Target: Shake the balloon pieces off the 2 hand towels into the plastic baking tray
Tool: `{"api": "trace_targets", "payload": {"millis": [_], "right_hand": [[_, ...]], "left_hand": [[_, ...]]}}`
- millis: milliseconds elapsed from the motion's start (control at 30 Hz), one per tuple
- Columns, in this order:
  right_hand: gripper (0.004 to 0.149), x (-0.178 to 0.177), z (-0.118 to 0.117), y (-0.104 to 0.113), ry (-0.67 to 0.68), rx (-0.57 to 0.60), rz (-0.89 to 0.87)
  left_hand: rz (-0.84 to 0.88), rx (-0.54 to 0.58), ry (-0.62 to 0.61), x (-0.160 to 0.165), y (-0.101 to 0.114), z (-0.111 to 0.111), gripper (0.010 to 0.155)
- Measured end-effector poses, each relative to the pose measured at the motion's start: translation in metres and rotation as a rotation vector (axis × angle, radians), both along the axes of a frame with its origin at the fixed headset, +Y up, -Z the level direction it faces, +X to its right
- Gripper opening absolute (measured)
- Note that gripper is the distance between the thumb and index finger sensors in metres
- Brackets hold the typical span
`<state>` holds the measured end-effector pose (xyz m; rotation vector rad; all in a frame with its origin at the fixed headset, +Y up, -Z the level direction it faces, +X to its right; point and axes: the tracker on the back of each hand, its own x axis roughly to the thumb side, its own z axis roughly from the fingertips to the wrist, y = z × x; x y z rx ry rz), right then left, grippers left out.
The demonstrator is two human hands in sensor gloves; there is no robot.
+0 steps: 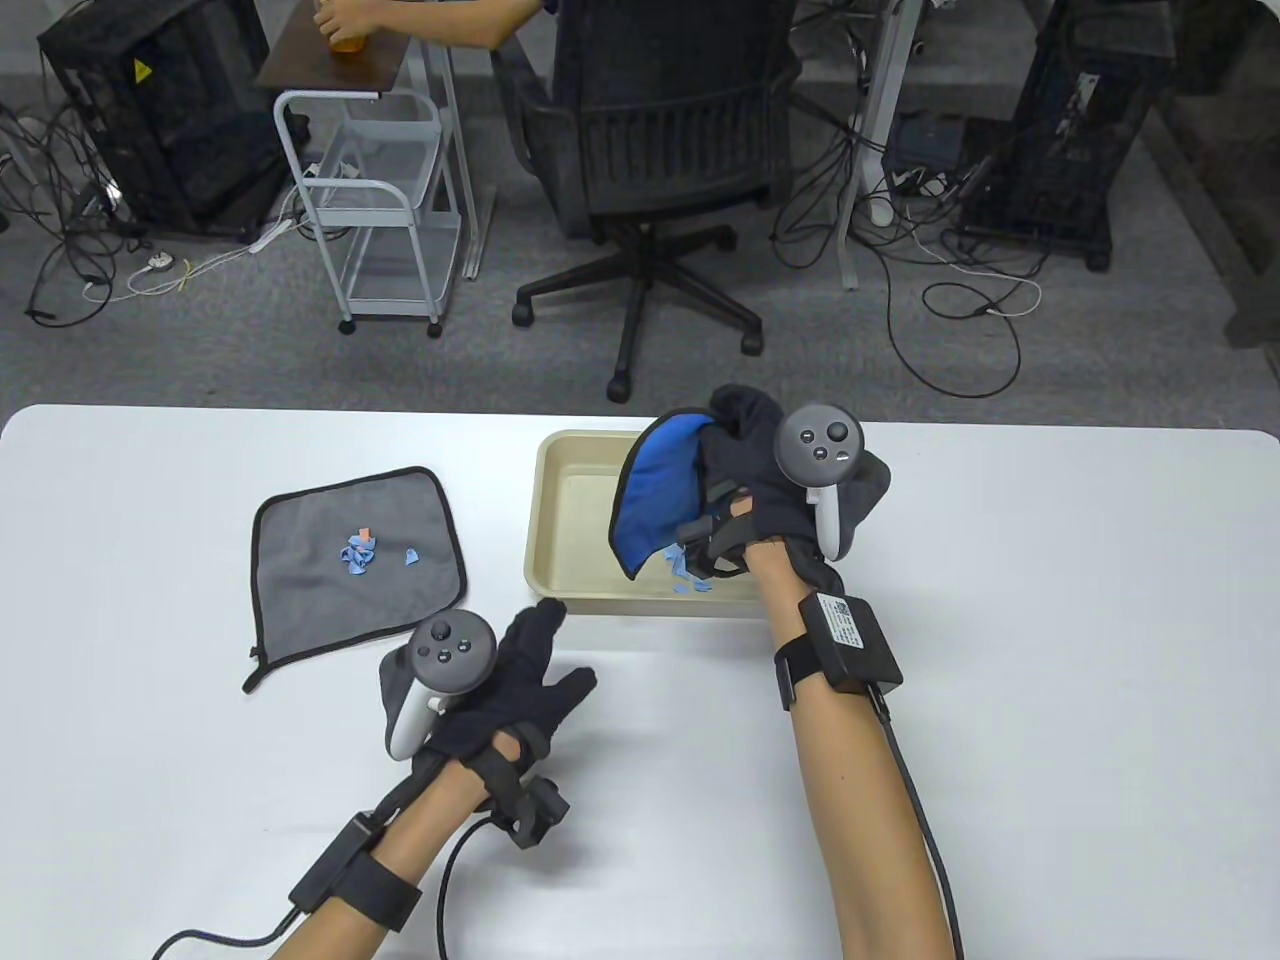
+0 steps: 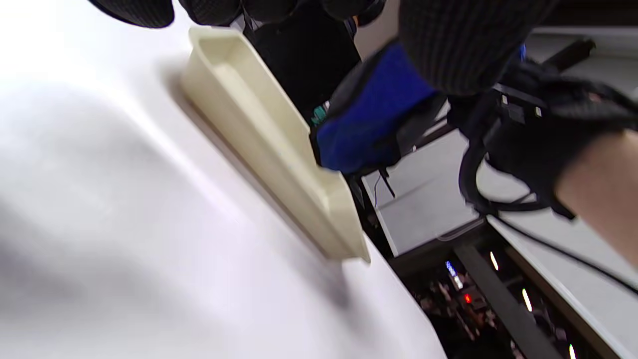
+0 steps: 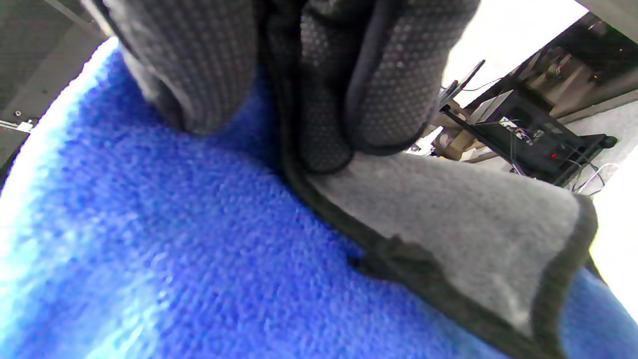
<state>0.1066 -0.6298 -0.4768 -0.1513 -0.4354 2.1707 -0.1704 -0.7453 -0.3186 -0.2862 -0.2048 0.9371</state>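
Towels, two: one grey, one blue. Nearest, left hand (image 1: 505, 690) rests flat on the white worktop (image 1: 1050, 620), fingers straight, grip released, fingertips near the tray's near wall. Beyond it, the beige plastic baking tray (image 1: 548, 520) holds a few blue balloon pieces (image 1: 690, 580). Right hand (image 1: 770, 480) is over the tray, fingers (image 3: 199, 65) clenched round the bunched blue towel (image 1: 655, 490), which hangs above those pieces. Left of the tray, grey towel (image 1: 300, 560) lies spread flat, a small heap of blue and orange scraps (image 1: 360, 553) at its middle. Farther back, an office chair (image 1: 670, 150) stands on the floor.
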Motion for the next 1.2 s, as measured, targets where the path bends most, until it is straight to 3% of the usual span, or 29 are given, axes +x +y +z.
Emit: {"api": "trace_targets", "payload": {"millis": [167,400,700,933,1200], "right_hand": [[0.039,0.0,0.008,0.007,-0.01,0.011,0.023],[0.039,0.024,0.021,0.03,-0.04,0.046,0.061],[0.039,0.107,0.04,0.056,-0.188,0.073,0.108],[0.039,0.174,0.051,0.038,-0.313,0.021,0.116],[0.039,0.213,0.053,0.004,-0.39,-0.051,0.108]], "left_hand": [[-0.052,0.014,-0.07,0.002,-0.014,0.011,0.085],[-0.039,0.022,-0.069,0.0,-0.014,0.009,0.084],[-0.01,0.04,-0.056,-0.004,-0.01,0.008,0.084],[-0.005,0.047,-0.051,-0.005,-0.01,0.007,0.084],[-0.005,0.044,-0.049,-0.005,-0.01,0.007,0.084]]}}
